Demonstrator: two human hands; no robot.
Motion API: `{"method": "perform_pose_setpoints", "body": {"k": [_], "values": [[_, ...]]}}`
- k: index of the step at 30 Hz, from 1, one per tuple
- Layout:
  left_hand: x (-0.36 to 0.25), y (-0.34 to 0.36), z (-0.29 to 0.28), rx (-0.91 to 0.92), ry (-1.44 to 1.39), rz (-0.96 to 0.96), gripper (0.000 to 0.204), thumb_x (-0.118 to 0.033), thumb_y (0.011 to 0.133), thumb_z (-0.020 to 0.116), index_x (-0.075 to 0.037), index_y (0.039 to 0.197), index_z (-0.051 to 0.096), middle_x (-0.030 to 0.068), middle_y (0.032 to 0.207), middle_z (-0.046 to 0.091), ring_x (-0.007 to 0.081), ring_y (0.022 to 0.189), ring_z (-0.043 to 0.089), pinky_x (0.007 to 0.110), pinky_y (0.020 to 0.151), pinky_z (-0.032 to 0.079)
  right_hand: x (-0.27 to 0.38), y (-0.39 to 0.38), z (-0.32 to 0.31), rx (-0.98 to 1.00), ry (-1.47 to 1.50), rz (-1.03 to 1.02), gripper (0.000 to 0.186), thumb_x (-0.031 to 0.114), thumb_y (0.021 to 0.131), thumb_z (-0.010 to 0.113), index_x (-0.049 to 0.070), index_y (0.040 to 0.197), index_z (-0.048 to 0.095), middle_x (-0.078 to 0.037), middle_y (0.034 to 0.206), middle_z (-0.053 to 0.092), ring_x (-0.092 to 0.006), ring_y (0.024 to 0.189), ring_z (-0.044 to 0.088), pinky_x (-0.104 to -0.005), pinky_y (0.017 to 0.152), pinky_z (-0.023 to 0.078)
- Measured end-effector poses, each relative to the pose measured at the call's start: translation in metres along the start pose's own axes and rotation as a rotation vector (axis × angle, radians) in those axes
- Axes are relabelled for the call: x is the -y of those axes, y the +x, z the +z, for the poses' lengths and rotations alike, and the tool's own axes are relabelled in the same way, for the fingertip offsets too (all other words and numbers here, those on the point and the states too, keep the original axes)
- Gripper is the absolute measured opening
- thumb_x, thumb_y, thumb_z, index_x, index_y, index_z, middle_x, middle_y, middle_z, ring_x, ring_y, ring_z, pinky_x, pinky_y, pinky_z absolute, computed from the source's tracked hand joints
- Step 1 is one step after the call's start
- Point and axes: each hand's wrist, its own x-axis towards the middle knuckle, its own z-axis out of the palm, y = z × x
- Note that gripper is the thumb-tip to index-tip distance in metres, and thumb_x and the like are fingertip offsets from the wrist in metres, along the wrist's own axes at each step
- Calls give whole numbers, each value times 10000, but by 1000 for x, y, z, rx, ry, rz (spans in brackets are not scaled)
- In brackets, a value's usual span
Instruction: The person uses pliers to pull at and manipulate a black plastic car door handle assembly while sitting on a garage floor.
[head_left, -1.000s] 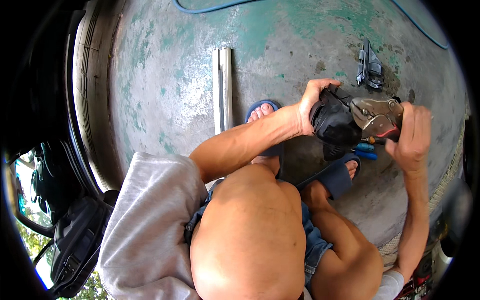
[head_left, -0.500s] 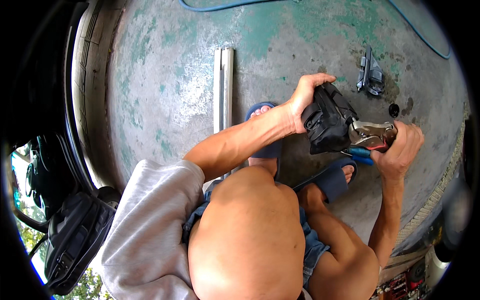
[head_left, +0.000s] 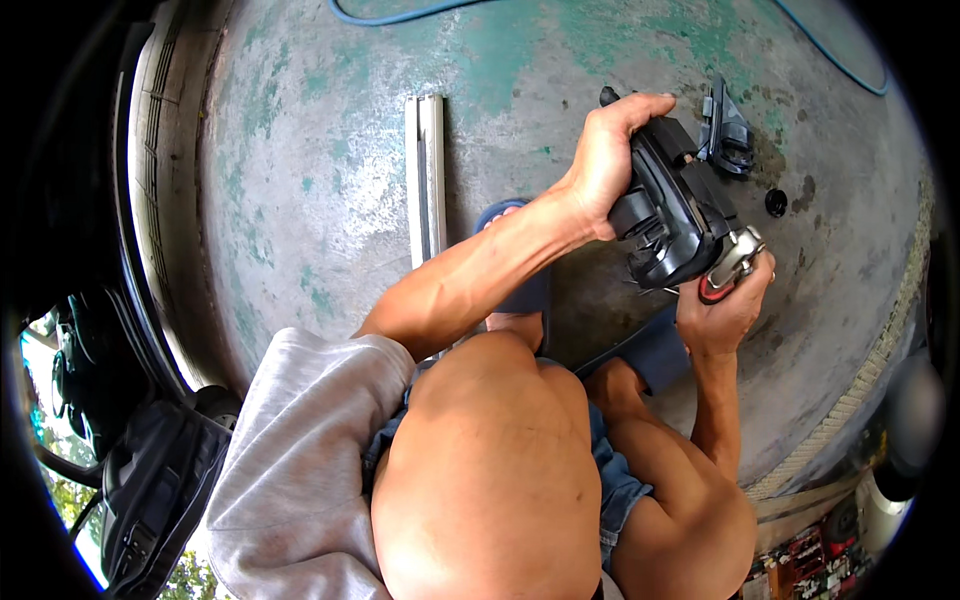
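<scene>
My left hand (head_left: 605,165) grips the upper left side of a black plastic car part (head_left: 668,225), held above the floor in front of my knees. The part has a glossy rounded face and several molded openings. Locking pliers (head_left: 738,258), silver with a bit of red, are in my closed right hand (head_left: 725,318). Their jaws meet the part's lower right end; the exact spot they bite is hidden. Beyond the part, a dark grey molded piece (head_left: 728,130) lies on the floor beside a small round black cap (head_left: 776,202).
On the worn grey-green concrete floor, a long pale metal rail (head_left: 425,180) lies left of my sandaled feet. A blue hose (head_left: 400,18) curves along the far side. An open car door (head_left: 150,490) with a black panel stands at left, and a pale rope-like strip (head_left: 860,400) runs along the right.
My left hand has turned and raised the black part slightly. My right hand with the locking pliers has moved left and is closer under the part. The blue screwdriver handle is now hidden.
</scene>
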Motion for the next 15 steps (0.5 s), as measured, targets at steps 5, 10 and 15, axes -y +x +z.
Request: {"method": "perform_pose_setpoints", "body": {"k": [5, 10, 15], "values": [[1, 3, -1, 39, -94, 175, 352, -400, 932, 581, -50, 899, 607, 133, 785, 675, 230, 693, 682, 361, 649, 583, 18, -6, 10, -42, 67, 149, 718, 100, 729, 755, -88, 1323, 400, -248, 1220, 466, -406, 1107, 522, -436, 972, 417], [8, 5, 0, 90, -33, 408, 429, -441, 955, 506, -40, 812, 563, 168, 738, 647, 320, 709, 664, 430, 704, 566, 27, -6, -2, 8, 133, 190, 654, 67, 752, 750, -25, 1325, 448, -136, 1130, 514, -251, 1079, 519, -345, 975, 410], [0, 7, -4, 310, 30, 559, 425, -411, 972, 477, -29, 799, 543, 153, 693, 606, 330, 690, 640, 460, 711, 549, 34, -6, -7, 88, 290, 288, 639, 49, 766, 733, -31, 1336, 456, -119, 1138, 519, -226, 1093, 506, -336, 985, 402]]}}
